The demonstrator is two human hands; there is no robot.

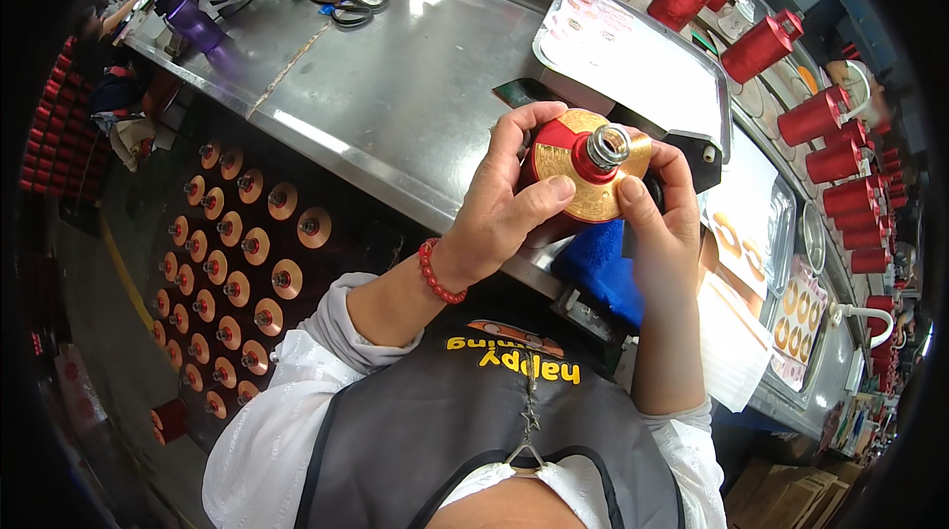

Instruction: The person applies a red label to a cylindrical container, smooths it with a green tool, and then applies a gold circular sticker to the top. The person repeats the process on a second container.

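Over the near edge of the metal table, both my hands hold a red bottle (pixel 550 161) whose open glass neck (pixel 608 145) tilts up toward me. A gold ring-shaped label (pixel 590 197) lies around the bottle's shoulder, with a patch of red showing on its left side. My left hand (pixel 504 195) wraps the left side, its thumb pressed on the gold. On the right, my right hand (pixel 660 201) grips the other side, thumb and fingers at the label's edge. The bottle's lower body is mostly hidden.
Many gold-topped bottles (pixel 228 228) stand in rows at the lower left. On the metal table (pixel 415 64) are scissors (pixel 358 7), a purple cup (pixel 188 19) and a white-sheeted tray (pixel 633 54). Ring labels (pixel 796 316) lie at right, beside a line of red bottles (pixel 761 46).
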